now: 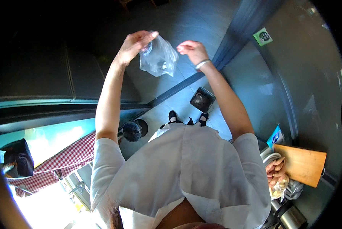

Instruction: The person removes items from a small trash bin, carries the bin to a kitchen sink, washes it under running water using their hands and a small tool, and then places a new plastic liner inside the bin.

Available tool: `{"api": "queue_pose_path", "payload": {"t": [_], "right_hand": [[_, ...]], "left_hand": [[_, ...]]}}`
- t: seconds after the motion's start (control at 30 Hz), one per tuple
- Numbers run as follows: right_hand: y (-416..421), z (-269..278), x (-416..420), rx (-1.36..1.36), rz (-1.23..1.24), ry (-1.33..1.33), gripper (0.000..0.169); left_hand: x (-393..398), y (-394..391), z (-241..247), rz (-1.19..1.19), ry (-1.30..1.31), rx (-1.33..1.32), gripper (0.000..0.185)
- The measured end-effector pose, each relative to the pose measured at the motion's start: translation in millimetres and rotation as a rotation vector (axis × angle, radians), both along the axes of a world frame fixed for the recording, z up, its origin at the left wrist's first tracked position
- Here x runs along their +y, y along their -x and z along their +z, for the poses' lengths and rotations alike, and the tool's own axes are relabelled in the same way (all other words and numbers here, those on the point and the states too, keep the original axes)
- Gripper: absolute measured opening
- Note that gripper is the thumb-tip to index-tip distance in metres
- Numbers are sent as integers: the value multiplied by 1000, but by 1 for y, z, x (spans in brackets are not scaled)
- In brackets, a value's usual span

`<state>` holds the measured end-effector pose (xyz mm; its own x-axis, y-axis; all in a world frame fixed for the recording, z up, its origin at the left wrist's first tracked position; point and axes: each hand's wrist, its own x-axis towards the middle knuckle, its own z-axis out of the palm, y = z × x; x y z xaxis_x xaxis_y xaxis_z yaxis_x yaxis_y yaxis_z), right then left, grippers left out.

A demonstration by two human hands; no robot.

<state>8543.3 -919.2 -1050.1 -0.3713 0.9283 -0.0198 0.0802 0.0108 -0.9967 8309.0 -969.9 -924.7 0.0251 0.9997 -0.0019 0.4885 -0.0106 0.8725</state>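
A clear plastic bag (159, 58) hangs from my left hand (138, 43), whose thumb and fingers pinch it near the top. The bag looks thin and crinkled, and I cannot tell whether anything is inside. To its right is my right hand (192, 50), raised with the fingers bent and brought close together, a silver bangle on its wrist. A small gap shows between those fingertips and the bag. Whether the right hand pinches something small cannot be told. Both arms reach out over the tiled floor.
A black square bin (202, 100) and a round dark bucket (132, 131) stand near my feet. At right are a wooden cutting board (302, 163), sweet potatoes (276, 169) and a blue packet (275, 137). A red checked cloth (65, 157) lies at left.
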Motion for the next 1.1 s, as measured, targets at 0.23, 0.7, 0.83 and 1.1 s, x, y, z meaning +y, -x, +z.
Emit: {"api": "queue_pose_path", "payload": {"t": [0.23, 0.7, 0.83, 1.1], "right_hand": [[-6, 8, 4, 50, -126, 147, 17], [27, 0, 36, -384, 4, -22, 16], [6, 0, 24, -255, 86, 195, 23], [-108, 67, 89, -862, -574, -523, 21]], "left_hand": [[-40, 43, -113, 288, 73, -483, 38], [-87, 107, -62, 604, -46, 72, 94], [-79, 52, -126, 295, 428, -581, 94], [22, 49, -69, 461, -210, 224, 34]]}}
